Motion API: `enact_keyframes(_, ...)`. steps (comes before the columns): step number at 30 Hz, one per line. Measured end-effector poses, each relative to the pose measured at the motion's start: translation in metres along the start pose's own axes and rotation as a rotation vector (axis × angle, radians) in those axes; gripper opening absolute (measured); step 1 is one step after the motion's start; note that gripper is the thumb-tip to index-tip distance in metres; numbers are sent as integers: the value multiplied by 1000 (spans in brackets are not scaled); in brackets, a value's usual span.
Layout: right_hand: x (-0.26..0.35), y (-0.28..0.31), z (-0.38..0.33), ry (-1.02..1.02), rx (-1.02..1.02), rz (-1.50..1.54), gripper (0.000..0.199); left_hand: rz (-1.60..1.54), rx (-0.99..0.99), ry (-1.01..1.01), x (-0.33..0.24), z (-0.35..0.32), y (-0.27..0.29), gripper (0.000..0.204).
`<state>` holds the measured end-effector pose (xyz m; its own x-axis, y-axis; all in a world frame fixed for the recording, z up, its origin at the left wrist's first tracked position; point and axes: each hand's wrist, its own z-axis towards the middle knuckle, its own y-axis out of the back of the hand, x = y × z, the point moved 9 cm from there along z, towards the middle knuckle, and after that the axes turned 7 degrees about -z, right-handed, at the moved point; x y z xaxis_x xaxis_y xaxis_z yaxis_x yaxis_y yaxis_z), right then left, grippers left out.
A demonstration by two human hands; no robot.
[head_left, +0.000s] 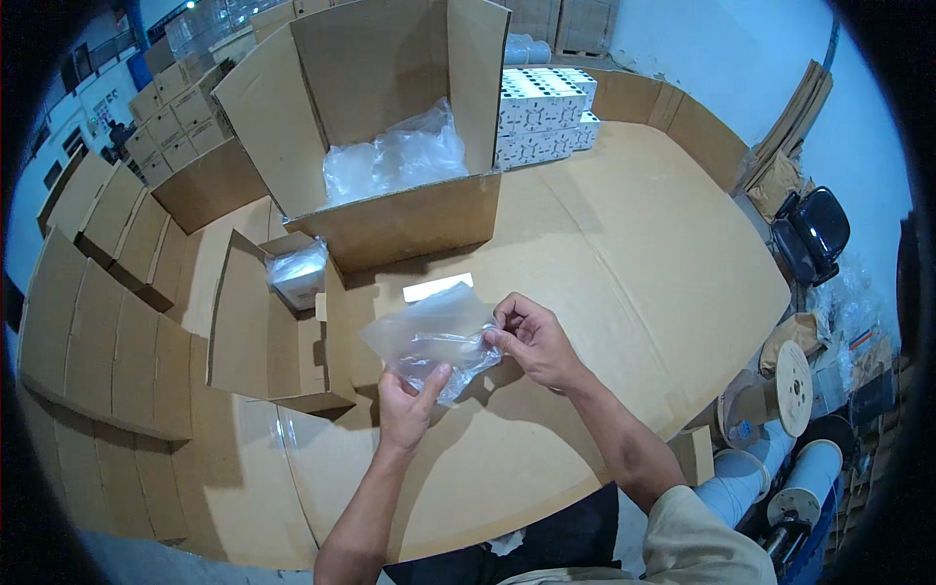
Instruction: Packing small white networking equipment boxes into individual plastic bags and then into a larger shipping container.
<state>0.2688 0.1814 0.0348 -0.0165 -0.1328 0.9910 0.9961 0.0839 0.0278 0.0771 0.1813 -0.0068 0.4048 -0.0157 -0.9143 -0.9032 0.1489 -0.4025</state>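
Clear plastic bag (429, 331), held between the left hand (405, 405) and right hand (534, 341), above the near middle of a cardboard-covered worktop (634, 263). From my remote seat, the worktop is largest: broad, with a cardboard rim (692, 117) at its far right, probably to stop things sliding off. I have open room right of the hands; brown cartons (107, 361) line the left edge. Farther back, a large open carton (400, 234) has raised flaps, perhaps for easy reach to clear plastic inside. White patterned boxes (541, 107) are stacked beyond its right side. Nearer me, left of the hands, a smaller box (239, 322) holds a plastic-wrapped item (300, 273). Both hands pinch the bag, left below, right at its right edge, likely keeping it spread. Smallest, a white strip (437, 287) lies just beyond.
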Motion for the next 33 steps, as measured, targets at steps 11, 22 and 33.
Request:
enact_keyframes(11, -9, 8, 3, 2, -97, -50, 14, -62, 57, 230, 5, 4, -1, 47)
enact_keyframes(22, -3, 16, 4, -17, -144, -119, 17, -43, -3, 192, -1, 8, 8, 48)
enact_keyframes(33, 7, 18, 3, 129, -230, -204, 21, 44, 177, 199, -3, 7, 1, 48)
